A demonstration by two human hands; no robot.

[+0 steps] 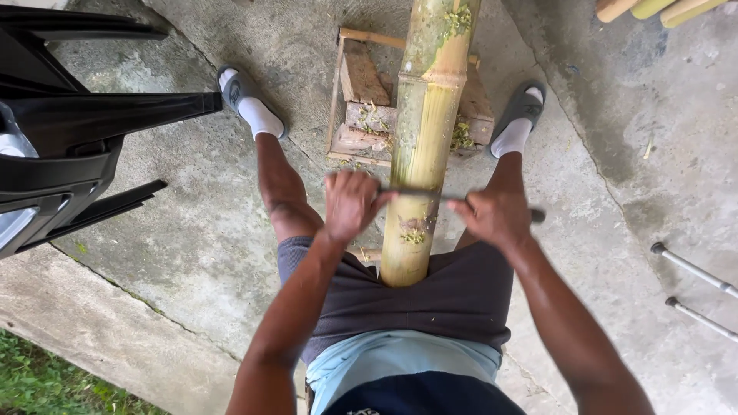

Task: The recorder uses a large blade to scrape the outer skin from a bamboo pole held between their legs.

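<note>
From my head camera, looking straight down: my left hand is clenched around one end of a drawknife, my right hand is clenched around the other end, and the thin dark blade lies crosswise over the bamboo pole. The pole runs between my legs, its near end tucked against my grey shorts, its far part resting over a small wooden crate on the concrete floor. Green shavings cling to the pole and lie scattered on the crate. My feet, in white socks and grey slides, stand either side of the crate. A black plastic chair stands at my left, and more bamboo pieces lie at the top right corner.
</note>
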